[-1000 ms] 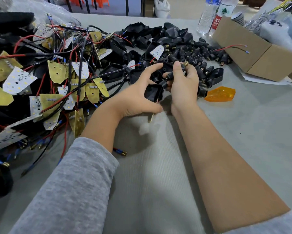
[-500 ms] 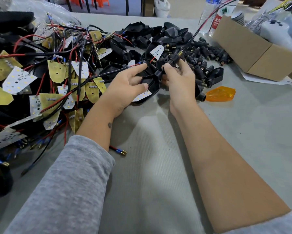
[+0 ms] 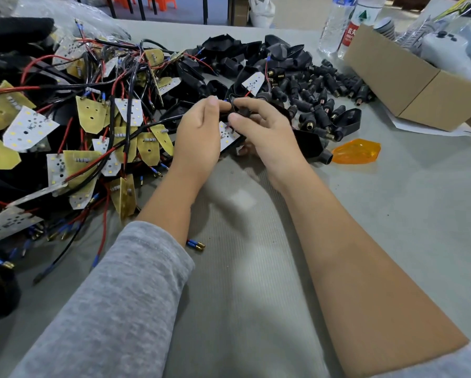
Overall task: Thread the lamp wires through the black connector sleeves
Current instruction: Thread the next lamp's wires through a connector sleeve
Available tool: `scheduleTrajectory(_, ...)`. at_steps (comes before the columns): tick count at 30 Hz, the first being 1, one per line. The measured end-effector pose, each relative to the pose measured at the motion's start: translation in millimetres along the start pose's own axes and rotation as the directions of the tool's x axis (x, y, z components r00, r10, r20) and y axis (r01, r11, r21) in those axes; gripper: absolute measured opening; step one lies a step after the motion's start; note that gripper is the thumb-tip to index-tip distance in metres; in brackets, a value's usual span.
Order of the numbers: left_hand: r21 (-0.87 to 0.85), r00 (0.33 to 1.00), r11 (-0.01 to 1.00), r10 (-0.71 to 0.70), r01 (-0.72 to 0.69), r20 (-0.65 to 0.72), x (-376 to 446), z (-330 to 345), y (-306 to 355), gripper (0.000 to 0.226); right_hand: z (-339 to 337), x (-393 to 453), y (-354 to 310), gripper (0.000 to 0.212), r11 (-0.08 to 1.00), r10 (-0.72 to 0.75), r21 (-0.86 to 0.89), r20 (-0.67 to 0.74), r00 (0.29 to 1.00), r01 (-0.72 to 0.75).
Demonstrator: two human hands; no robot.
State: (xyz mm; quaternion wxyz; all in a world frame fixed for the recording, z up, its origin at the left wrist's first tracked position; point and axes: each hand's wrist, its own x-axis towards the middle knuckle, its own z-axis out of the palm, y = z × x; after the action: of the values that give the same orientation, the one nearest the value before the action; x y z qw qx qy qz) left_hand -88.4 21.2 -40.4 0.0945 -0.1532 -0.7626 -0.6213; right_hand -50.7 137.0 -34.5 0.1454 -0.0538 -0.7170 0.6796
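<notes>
My left hand (image 3: 200,132) grips a black lamp housing with a white LED board (image 3: 227,135) set in it; most of the housing is hidden behind my palm. My right hand (image 3: 267,132) pinches a small black connector sleeve (image 3: 242,112) between thumb and forefinger, right against the housing's top. Red and blue wire ends (image 3: 246,94) show just above my fingers. Several loose black connector sleeves (image 3: 320,100) lie in a pile to the right of my hands.
A tangle of LED boards with red and black wires (image 3: 92,124) fills the left. Black housings (image 3: 237,58) are heaped at the back. An orange lens (image 3: 355,151), a cardboard box (image 3: 419,85) and water bottles (image 3: 346,23) stand on the right. A loose wire terminal (image 3: 195,244) lies by my left sleeve.
My right hand has drawn the sleeve down along the wires to the housing. The long wires that stretched up to the right are no longer seen. My left hand has turned the housing.
</notes>
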Motion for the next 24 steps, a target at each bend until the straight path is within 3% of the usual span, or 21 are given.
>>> scheduleTrajectory(3,-0.111,0.995,0.989,-0.100,0.099,-0.004,1.6,-1.5,0.5,0.041,0.4,-2.2,1.2,0.048,0.996,-0.033,-0.076,0.079,0.996,0.039)
scheduleTrajectory(6,-0.246,0.964,0.933,-0.237,0.261,0.123,4.7,-7.0,1.7,0.047,0.2,-1.2,3.6,0.048,0.998,-0.044,-0.048,0.015,0.999,0.045)
scheduleTrajectory(11,-0.425,0.899,0.802,-0.306,0.421,0.313,7.6,-11.9,3.4,0.025,-1.3,3.5,5.2,0.043,0.998,-0.010,0.053,-0.080,0.997,0.014)
scheduleTrajectory(16,-0.428,0.871,0.806,-0.204,0.409,0.447,6.2,-15.9,2.2,0.038,-4.3,5.0,5.2,0.037,0.993,0.001,0.120,-0.165,0.986,0.019)
scheduleTrajectory(19,-0.419,0.871,0.813,-0.202,0.405,0.448,5.7,-16.2,2.3,0.039,-4.9,4.3,1.5,0.029,0.980,0.033,0.199,-0.170,0.985,0.001)
scheduleTrajectory(24,-0.312,0.879,0.869,-0.242,0.385,0.410,3.9,-15.1,5.5,0.020,-5.0,5.6,0.1,0.003,0.945,0.108,0.326,-0.220,0.970,-0.031)
